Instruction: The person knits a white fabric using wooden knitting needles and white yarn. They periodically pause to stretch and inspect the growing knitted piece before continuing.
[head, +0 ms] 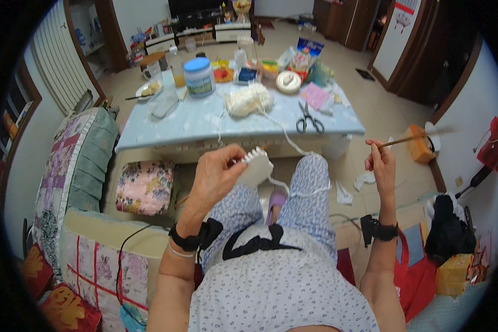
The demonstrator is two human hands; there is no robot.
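My left hand (pixel 219 176) pinches the top left edge of a small white knitted piece (pixel 255 169), whose loops sit along a needle mostly hidden by the hand. Out to the right, my right hand (pixel 381 164) grips a thin brown knitting needle (pixel 402 141) that points away to the right, its far end blurred. A strand of white yarn (pixel 285 133) runs from a loose white yarn skein (pixel 249 99) on the table to my right knee. More yarn crosses that thigh and leads to the knitted piece.
The low table (pixel 170 130) has a pale blue cover. On it are black-handled scissors (pixel 309 120), a blue-lidded jar (pixel 199 76), a round white container (pixel 288 82) and food packets. A floral padded stool (pixel 144 187) stands at left; a red bag (pixel 417 282) lies at right.
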